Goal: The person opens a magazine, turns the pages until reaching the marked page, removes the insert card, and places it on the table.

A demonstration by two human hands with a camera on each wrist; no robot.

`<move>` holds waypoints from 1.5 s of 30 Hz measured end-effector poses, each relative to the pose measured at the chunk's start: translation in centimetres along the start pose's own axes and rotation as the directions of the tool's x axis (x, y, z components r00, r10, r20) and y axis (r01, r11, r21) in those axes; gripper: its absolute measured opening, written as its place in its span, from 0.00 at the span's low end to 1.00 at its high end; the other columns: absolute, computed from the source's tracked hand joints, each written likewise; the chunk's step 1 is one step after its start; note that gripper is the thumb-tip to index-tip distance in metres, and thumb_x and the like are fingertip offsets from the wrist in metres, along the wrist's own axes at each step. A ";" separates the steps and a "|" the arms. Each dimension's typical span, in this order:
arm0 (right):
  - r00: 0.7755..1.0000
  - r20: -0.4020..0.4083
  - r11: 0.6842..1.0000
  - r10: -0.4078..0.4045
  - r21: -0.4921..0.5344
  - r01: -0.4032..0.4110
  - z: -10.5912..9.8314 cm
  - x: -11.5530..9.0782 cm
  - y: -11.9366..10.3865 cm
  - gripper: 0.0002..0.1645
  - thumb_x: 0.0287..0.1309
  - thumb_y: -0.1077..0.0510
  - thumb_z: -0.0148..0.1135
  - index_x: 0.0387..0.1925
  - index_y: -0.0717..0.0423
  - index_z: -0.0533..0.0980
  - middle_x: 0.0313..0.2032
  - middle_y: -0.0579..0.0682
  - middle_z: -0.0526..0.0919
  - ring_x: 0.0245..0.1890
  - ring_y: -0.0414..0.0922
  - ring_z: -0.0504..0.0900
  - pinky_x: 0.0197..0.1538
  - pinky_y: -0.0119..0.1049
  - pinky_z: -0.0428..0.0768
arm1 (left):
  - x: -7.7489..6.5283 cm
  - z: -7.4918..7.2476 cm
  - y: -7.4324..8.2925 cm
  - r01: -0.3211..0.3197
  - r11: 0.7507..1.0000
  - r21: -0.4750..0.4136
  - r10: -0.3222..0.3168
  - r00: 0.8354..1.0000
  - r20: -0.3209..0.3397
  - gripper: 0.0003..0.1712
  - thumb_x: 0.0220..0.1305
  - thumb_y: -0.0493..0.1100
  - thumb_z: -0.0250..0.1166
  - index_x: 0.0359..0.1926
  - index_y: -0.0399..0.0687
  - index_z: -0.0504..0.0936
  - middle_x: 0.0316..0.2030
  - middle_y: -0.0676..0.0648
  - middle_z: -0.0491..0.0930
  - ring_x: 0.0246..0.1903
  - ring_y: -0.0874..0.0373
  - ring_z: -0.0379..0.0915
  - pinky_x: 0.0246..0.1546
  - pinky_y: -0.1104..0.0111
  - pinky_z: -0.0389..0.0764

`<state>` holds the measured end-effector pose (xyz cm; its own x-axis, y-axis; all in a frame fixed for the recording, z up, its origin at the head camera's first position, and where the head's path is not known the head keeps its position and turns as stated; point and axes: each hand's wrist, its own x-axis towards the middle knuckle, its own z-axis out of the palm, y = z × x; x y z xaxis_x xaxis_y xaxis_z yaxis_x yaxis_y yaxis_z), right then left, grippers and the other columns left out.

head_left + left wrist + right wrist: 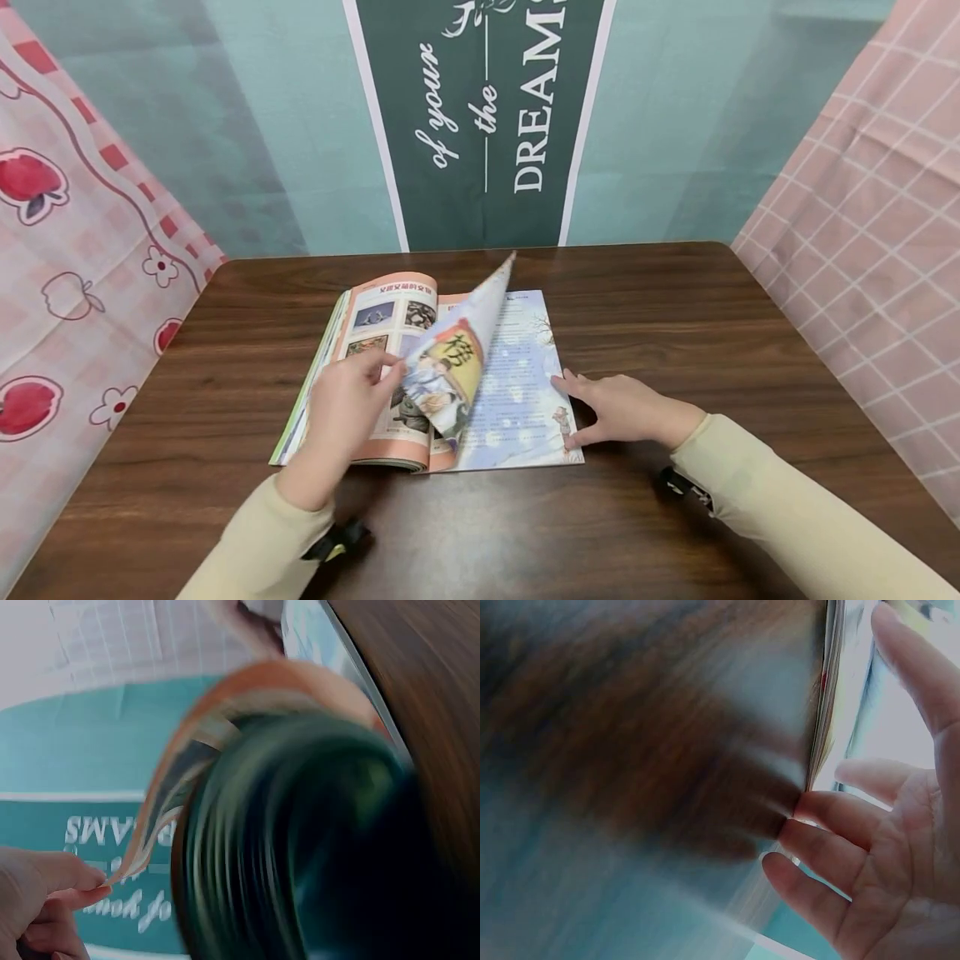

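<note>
An open magazine (517, 375) lies on the table with pictures and printed text on its pages. My left hand (348, 400) pinches the edge of a lifted page (457, 367), which curls over the middle of the magazine and shows a yellow drawing with a large character. In the left wrist view, the thumb and finger of the left hand (52, 900) hold the page's orange-bordered edge (150, 817). At the magazine's right edge rests my right hand (622, 407), fingers spread and touching the blue page. The right wrist view shows its fingers (832, 851) against the page edges.
Beneath everything is a dark wooden table (675, 333). Behind it hangs a teal cloth (660, 150) with a dark lettered panel (487, 167). Patterned cloths stand at the left (82, 275) and right (870, 217). Each sleeve has a dark wrist device, such as the left one (337, 540).
</note>
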<state>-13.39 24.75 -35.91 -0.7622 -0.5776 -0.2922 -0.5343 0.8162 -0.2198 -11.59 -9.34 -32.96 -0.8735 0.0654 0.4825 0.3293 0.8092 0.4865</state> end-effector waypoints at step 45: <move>0.928 -0.348 0.965 -0.129 -0.259 0.037 1.2 1.4 -0.9 0.09 0.53 0.60 0.65 0.39 0.54 0.78 0.23 0.55 0.81 0.14 0.44 0.75 0.18 0.38 0.71 | -7.3 -7.4 -7.9 0.274 0.943 0.187 -0.304 0.939 0.159 0.09 0.55 0.48 0.68 0.25 0.50 0.82 0.14 0.56 0.64 0.14 0.64 0.55 0.13 0.68 0.57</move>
<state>-13.58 23.17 -37.21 -0.7658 -0.6379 0.0812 -0.6388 0.7692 0.0179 -5.20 -20.58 -34.93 -0.9777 -0.0918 0.1888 0.0043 0.8904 0.4552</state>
